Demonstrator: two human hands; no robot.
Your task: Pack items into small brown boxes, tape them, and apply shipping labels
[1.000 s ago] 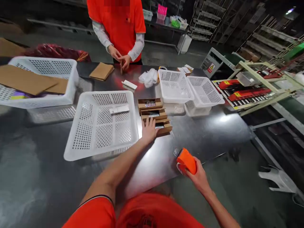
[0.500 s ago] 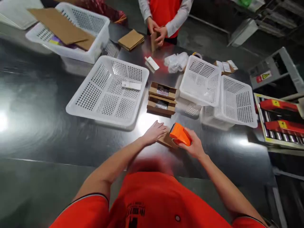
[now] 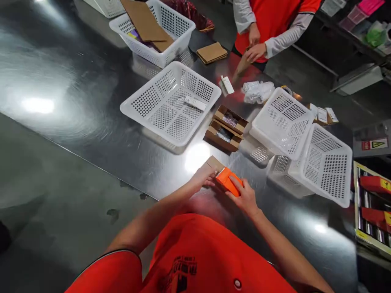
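Note:
An orange tape dispenser (image 3: 228, 182) is in my right hand (image 3: 246, 198), its front end against a small brown cardboard box (image 3: 214, 163). My left hand (image 3: 202, 178) grips the near left side of that box, fingers curled at its edge; hand and dispenser hide much of it. Just beyond lie two open cardboard boxes, a nearer one (image 3: 223, 135) and a farther one (image 3: 231, 119), each with a plastic-wrapped item inside.
A white basket (image 3: 146, 116) holding a small white box (image 3: 195, 103) stands at left. More white baskets (image 3: 324, 191) stand at right. Across the steel table (image 3: 100, 134), a co-worker's hands (image 3: 255, 52) hold folded cardboard. Flat cardboard (image 3: 211, 53) and plastic bags (image 3: 259, 91) lie near them.
My left hand has gone from lying flat on the box to gripping its side. The dispenser now meets the box's end. The view has turned, tilting the table.

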